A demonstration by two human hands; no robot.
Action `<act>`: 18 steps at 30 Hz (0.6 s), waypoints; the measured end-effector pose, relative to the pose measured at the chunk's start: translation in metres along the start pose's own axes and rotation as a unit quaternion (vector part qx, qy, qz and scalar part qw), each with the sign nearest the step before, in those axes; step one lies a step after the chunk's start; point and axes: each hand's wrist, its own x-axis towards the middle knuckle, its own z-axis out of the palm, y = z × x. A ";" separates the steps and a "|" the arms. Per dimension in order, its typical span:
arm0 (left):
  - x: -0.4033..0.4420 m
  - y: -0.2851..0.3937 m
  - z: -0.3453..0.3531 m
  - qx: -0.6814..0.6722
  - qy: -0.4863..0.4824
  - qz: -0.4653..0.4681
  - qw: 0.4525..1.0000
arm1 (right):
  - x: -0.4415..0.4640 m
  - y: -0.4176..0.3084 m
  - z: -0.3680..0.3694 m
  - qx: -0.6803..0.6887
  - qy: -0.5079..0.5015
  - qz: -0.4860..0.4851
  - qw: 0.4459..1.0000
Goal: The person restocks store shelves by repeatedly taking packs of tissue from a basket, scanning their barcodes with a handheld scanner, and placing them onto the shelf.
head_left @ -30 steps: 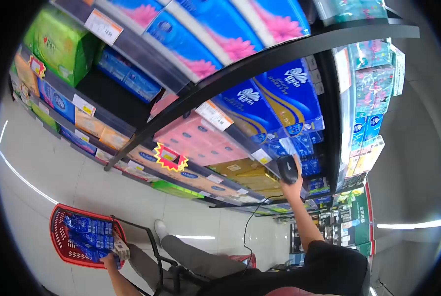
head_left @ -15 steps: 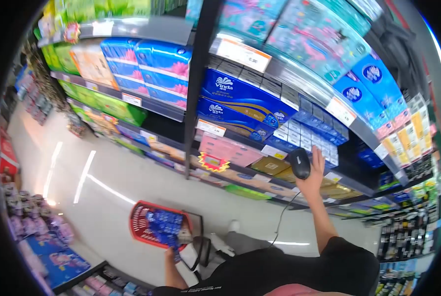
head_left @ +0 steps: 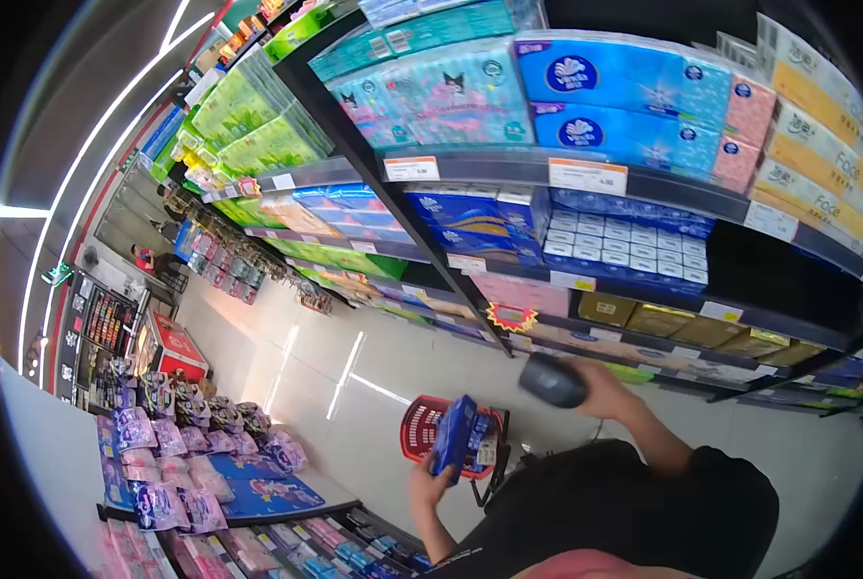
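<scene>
One blue pack [head_left: 454, 431], gripped in my left hand [head_left: 427, 485], now rises over the basket [head_left: 417, 429], lower centre of frame; my right hand [head_left: 605, 391], closed around a black scanner [head_left: 552, 381], leaves the shelf [head_left: 644, 297].

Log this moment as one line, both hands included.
left hand: gripping blue pack | right hand: gripping black device | red basket: beneath pack, items inside | shelf: tissue packs stocked

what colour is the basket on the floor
Red, best seen in the current head view.
</scene>
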 end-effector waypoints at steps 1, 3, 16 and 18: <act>-0.003 0.026 -0.021 -0.028 -0.006 0.055 0.998 | 0.004 0.005 0.011 0.017 -0.062 -0.072 0.995; -0.012 0.086 -0.064 -0.049 -0.026 0.143 0.988 | 0.009 -0.010 0.020 0.007 -0.116 -0.131 0.985; -0.028 0.245 -0.129 0.006 -0.160 0.563 0.811 | -0.030 -0.038 0.001 0.077 -0.126 -0.064 0.987; -0.024 0.254 -0.130 0.013 -0.181 0.582 0.793 | -0.038 -0.030 0.006 0.103 -0.094 -0.037 0.990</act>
